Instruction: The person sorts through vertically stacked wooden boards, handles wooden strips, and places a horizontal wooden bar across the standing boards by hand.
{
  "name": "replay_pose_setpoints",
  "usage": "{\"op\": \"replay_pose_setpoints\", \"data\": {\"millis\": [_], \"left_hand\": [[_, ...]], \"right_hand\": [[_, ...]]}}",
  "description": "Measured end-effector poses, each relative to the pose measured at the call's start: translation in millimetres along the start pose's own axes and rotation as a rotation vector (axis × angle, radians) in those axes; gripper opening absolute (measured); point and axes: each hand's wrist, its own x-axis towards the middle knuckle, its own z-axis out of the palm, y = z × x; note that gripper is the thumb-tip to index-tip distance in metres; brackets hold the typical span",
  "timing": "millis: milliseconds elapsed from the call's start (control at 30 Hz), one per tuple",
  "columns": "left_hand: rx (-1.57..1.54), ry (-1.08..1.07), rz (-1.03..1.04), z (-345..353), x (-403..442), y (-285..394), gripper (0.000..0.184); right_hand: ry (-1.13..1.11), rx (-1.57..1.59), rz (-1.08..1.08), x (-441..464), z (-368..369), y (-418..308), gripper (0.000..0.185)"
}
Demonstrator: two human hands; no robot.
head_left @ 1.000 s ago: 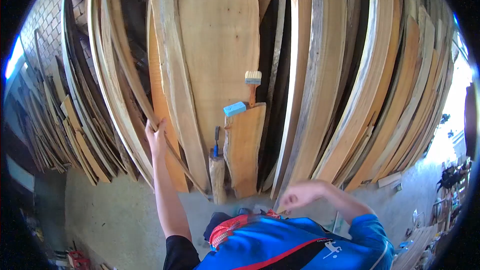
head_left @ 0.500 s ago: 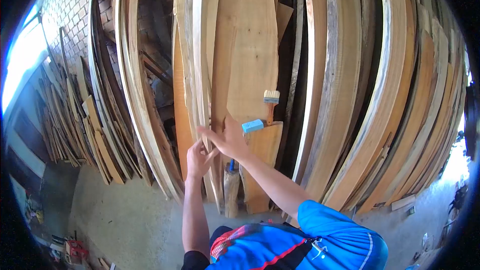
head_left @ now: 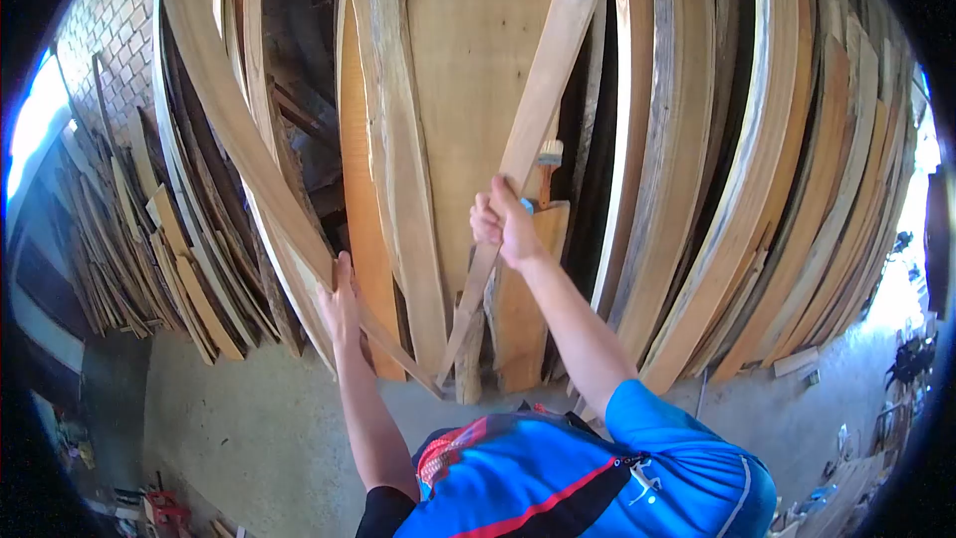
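Note:
My left hand (head_left: 341,309) is closed around the edge of a long narrow plank (head_left: 234,95) that leans up to the left. Its thumb lies along the wood; the other fingers are partly hidden. My right hand (head_left: 506,226) wraps round a second narrow plank (head_left: 551,60), tilted up to the right. The lower ends of both planks come close together near the floor. Just beyond my right hand, a paintbrush (head_left: 547,189) stands on top of a short board (head_left: 523,329). A blue block (head_left: 527,205) beside it is mostly hidden by that hand.
Behind the planks lean a wide pale board (head_left: 468,70) and a bark-edged strip (head_left: 403,139). A short log post (head_left: 469,364) stands by their feet. Several tall boards (head_left: 672,139) line the right, thinner offcuts (head_left: 110,259) the left. Concrete floor (head_left: 239,428) lies below.
The hands were together at the centre, by upright planks. They have moved apart, each tilting a plank outward, left and right. The bark-edged strip and wide board behind now show more fully.

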Motion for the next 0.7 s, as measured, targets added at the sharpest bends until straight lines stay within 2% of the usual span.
{"op": "replay_pose_setpoints", "data": {"millis": [167,333,467,500,567,600,633,700], "left_hand": [[0.022,-0.047,-0.027,-45.5,46.8,-12.8,0.036],[-0.075,-0.126,-0.068,-86.1,72.3,-5.0,0.034],[-0.056,-0.183,-0.038,-113.3,93.9,-17.8,0.036],[-0.066,-0.162,-0.110,-114.8,97.0,-15.7,0.035],[-0.032,-0.240,-0.054,-125.4,109.4,-29.2,0.037],[-0.068,-0.258,-0.146,-123.2,99.6,-5.4,0.038],[-0.034,-0.189,-0.195,-117.8,91.9,9.9,0.037],[-0.131,-0.278,-0.109,-122.1,101.8,-11.5,0.034]], "right_hand": [[0.042,-0.107,-0.035,-8.2,53.1,-51.5,0.066],[0.112,-0.180,-0.053,-30.0,88.1,-70.0,0.067],[0.237,-0.184,-0.081,-62.9,90.7,-78.8,0.067],[0.271,-0.193,-0.086,-73.8,91.3,-80.7,0.068],[0.390,-0.210,-0.106,-95.4,92.2,-80.5,0.068],[0.436,-0.229,-0.120,-107.1,94.8,-80.0,0.068],[0.482,-0.251,-0.126,-119.4,96.8,-80.8,0.068],[0.576,-0.276,-0.112,-147.7,91.8,-76.4,0.068]]}}
